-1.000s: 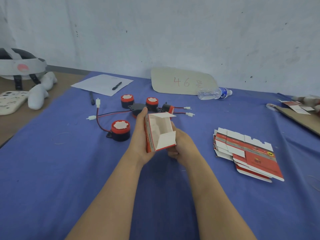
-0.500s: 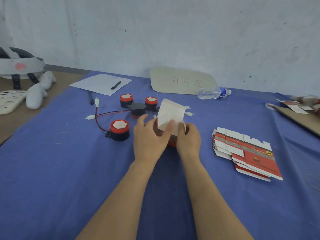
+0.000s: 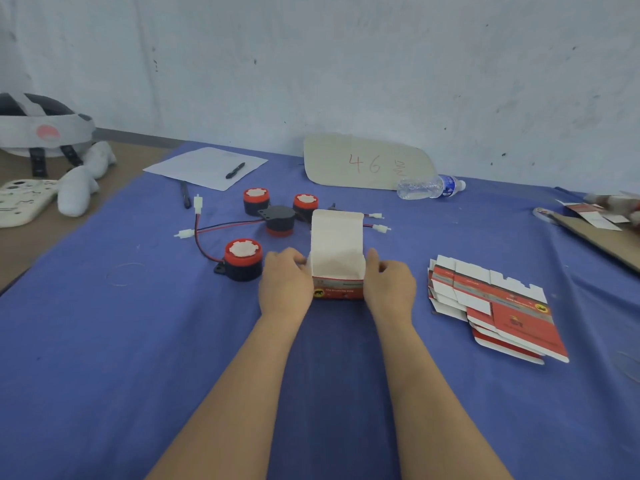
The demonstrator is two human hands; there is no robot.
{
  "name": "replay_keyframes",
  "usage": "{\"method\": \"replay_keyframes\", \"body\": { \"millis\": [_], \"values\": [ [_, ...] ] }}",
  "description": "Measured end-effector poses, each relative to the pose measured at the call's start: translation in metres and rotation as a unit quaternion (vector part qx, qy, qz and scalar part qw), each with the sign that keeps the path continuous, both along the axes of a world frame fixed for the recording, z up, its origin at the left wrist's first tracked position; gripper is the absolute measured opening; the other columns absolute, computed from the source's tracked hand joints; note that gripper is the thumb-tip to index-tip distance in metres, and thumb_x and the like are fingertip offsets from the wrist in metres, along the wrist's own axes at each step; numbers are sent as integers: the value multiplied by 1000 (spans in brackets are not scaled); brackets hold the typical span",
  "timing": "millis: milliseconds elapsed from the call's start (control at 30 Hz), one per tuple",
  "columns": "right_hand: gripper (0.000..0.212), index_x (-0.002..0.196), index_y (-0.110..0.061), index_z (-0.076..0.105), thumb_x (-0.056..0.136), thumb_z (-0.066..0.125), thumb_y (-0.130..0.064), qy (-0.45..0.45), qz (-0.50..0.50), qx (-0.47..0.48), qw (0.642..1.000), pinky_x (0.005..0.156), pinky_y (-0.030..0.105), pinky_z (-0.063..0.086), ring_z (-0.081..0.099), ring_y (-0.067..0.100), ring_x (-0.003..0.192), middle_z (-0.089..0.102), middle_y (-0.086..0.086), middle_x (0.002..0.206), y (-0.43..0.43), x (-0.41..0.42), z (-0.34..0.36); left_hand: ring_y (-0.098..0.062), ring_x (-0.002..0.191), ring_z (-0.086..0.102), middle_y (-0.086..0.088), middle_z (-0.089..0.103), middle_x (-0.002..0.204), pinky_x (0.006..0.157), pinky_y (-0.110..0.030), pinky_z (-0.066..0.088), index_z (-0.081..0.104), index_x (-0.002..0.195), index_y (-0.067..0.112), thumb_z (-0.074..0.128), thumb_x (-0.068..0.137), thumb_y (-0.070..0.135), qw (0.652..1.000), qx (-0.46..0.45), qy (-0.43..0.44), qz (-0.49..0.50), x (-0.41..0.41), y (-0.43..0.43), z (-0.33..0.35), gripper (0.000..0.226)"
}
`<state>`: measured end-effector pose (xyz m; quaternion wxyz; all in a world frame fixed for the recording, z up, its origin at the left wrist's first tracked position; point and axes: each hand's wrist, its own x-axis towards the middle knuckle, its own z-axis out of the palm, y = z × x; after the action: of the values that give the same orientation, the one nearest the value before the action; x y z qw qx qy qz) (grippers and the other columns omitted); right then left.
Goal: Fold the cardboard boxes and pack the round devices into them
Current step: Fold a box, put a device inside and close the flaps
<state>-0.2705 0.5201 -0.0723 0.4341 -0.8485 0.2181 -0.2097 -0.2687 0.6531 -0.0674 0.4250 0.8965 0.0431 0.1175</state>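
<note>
A small red and white cardboard box stands upright on the blue cloth, its top open and its lid flap raised at the back. My left hand grips its left side and my right hand grips its right side. Left of the box sits a round black device with a red top. Three more round devices lie behind, with red and black wires and white plugs. A stack of flat red box blanks lies to the right.
A paper sheet with a pen and a second pen lie at the back left. A cardboard sign marked 46 and a plastic bottle lie at the back. A headset sits far left, cardboard scraps far right.
The box was held in the air on its side a second ago. It now stands upright on the cloth, lid flap up, with one hand on each side.
</note>
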Motion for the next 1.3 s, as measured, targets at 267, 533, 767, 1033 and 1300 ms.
{"method": "replay_keyframes", "body": {
  "millis": [267, 533, 767, 1033, 1300],
  "values": [
    [27, 99, -9, 62, 94, 38, -20, 46, 34, -43, 997, 71, 34, 46, 54, 27, 94, 60, 8, 99, 6, -6, 5, -32, 138, 23, -9, 30, 148, 113, -49, 15, 49, 134, 20, 60, 90, 28, 974, 119, -109, 156, 5, 18, 2, 46],
    [55, 128, -15, 55, 97, 31, -53, 96, -1, -119, 988, 101, 42, 30, 37, 30, 120, 47, 10, 130, 10, -7, 6, -34, 138, 29, -14, 40, 145, 112, -48, 18, 29, 146, 11, 66, 88, 34, 970, -68, -80, 220, 12, 37, 1, 72],
    [37, 127, -27, 54, 94, 44, -42, -300, 79, 36, 950, 89, 12, 38, 49, 0, 108, 53, -21, 118, 26, -17, 24, -15, 117, 35, 17, 43, 123, 102, -29, 31, 41, 140, 16, 72, 83, 35, 925, -106, -366, 14, -9, 2, 35, 68],
    [25, 114, -28, 56, 90, 62, -32, -237, 158, 117, 951, 62, 6, 45, 61, -8, 76, 60, -19, 96, 17, -11, 27, -4, 135, 33, 8, 31, 153, 99, -15, 33, 17, 151, 31, 67, 87, 19, 949, -68, -236, -197, -5, -19, 16, 82],
    [36, 89, -17, 48, 89, 53, -52, -78, 31, -36, 996, 60, 25, 37, 47, 7, 68, 52, -11, 74, 21, -11, 22, -25, 120, 50, -9, 50, 133, 99, -36, 42, 48, 133, 11, 59, 90, 24, 954, -293, 38, 49, 8, 9, 7, 47]
  ]
}}
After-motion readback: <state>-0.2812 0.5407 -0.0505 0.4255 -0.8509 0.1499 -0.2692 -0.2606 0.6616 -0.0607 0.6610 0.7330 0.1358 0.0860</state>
